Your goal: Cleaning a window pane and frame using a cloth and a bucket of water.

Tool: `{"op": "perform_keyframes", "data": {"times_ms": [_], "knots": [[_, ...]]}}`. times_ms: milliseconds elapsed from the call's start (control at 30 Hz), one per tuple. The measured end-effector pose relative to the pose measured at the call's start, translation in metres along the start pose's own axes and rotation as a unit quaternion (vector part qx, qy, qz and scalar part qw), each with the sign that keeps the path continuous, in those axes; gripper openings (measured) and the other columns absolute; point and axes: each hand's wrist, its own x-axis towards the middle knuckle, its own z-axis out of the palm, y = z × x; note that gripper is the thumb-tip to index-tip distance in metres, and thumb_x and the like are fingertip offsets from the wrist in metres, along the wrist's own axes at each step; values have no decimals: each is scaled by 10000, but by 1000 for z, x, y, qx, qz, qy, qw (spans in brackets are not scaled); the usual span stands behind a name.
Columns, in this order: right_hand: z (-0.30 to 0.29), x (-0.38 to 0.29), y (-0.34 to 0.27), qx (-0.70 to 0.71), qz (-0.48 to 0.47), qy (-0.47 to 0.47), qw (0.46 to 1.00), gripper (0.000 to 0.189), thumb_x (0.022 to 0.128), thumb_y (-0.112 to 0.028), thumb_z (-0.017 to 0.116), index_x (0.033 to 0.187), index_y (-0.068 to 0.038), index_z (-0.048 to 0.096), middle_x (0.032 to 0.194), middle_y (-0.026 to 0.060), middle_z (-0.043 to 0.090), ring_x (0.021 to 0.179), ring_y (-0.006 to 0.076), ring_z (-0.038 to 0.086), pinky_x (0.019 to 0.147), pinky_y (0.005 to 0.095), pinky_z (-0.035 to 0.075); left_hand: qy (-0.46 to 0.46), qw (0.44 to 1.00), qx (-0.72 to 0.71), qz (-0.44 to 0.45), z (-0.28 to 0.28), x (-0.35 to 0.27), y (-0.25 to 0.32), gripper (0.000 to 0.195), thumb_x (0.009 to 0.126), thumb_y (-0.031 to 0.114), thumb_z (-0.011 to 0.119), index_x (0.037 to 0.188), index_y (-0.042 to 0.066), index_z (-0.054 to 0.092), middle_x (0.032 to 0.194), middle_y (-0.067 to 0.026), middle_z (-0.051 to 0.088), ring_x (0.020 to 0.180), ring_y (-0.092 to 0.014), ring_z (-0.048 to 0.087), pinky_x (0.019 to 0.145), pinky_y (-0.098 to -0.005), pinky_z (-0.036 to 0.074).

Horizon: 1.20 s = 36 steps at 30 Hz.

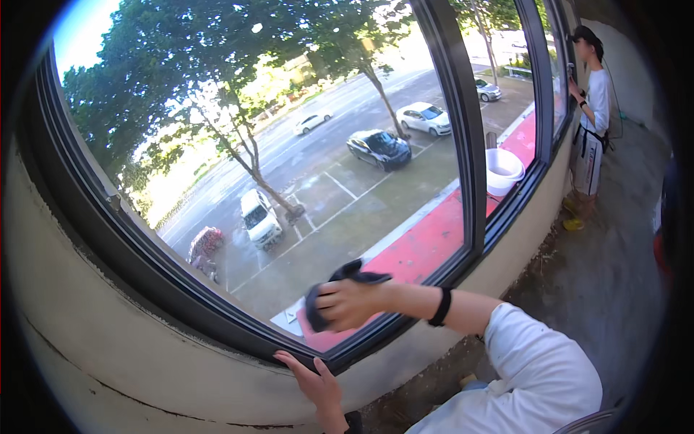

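My right hand (pixel 347 305) presses a dark cloth (pixel 313 310) against the lower part of the large window pane (pixel 325 217). The cloth bunches out above the knuckles and past the fingertips, slightly blurred. Below it, my left hand (pixel 319 384) rests at the bottom corner of the dark metal window frame (pixel 260 339), fingers spread and nothing held. Behind the glass runs a red-painted ledge (pixel 417 244).
A white bucket (pixel 501 176) stands on the ledge, seen through the neighbouring window section. Farther along the wall (pixel 520 260), another person (pixel 593 103) in a white top works at a window. Outside are parked cars (pixel 379 149) and trees (pixel 249 154).
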Motion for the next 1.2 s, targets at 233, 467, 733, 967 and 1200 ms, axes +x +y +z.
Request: {"op": "perform_keyframes", "data": {"times_ms": [233,467,733,967,1200], "knots": [[-180,-61,113,-185,409,270,852,207,641,-81,697,793,-100,559,811,94,613,816,328,589,830,422,436,-65,996,35,53,-16,7,2,882,929,164,603,1545,-98,29,1567,-334,251,1454,-442,297,1171,-404,307],[-144,173,143,-252,170,78,949,282,655,-245,719,913,-139,678,817,132,659,944,357,590,788,483,500,-18,992,67,109,-5,-7,-23,850,918,170,613,1526,-127,98,1544,-343,284,1429,-476,318,1173,-450,317],[-157,78,110,-155,50,-230,959,357,574,-266,717,925,-207,743,784,40,615,908,290,565,852,482,450,-38,995,54,78,-10,-3,-15,853,932,185,598,1529,-120,71,1571,-332,236,1471,-451,246,1193,-431,279],[-195,209,184,-263,190,78,943,233,680,-196,708,874,-89,637,982,107,652,1031,355,566,922,492,457,-42,988,76,127,-25,-4,-16,835,927,180,605,1526,-123,108,1560,-336,256,1453,-430,306,1169,-414,332],[-81,191,98,-126,-58,-109,984,290,550,-284,708,818,-174,691,758,64,599,931,289,549,773,446,466,-69,992,47,90,-29,-8,-2,868,913,133,599,1554,-69,49,1575,-305,260,1450,-422,311,1169,-401,326]]}}
